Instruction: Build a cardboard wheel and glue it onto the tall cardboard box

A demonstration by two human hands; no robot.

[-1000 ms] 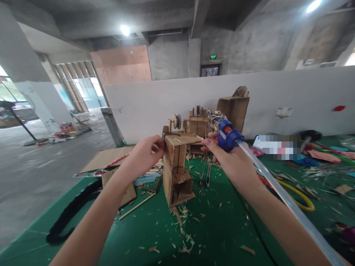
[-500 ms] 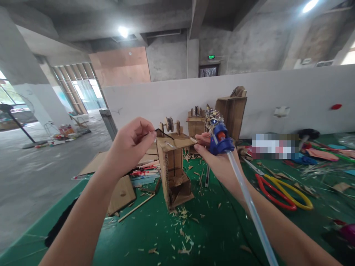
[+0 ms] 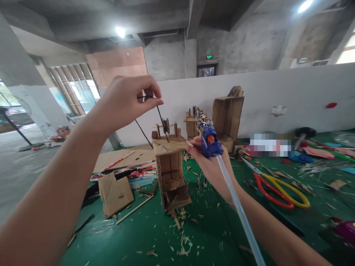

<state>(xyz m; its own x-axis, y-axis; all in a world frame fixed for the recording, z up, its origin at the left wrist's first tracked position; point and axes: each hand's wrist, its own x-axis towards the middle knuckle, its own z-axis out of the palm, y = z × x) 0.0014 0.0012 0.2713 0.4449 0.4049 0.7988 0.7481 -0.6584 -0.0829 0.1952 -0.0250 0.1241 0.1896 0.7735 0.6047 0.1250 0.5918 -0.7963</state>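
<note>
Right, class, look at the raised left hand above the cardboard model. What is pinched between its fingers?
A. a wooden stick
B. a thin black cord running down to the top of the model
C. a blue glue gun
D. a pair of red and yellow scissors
B. The left hand pinches a thin black cord that runs down to the top of the cardboard model; the glue gun is in the right hand.

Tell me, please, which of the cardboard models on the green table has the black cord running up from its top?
The nearest cardboard tower, front and centre. The black cord rises from it to the left hand; the models behind it have none.
</note>
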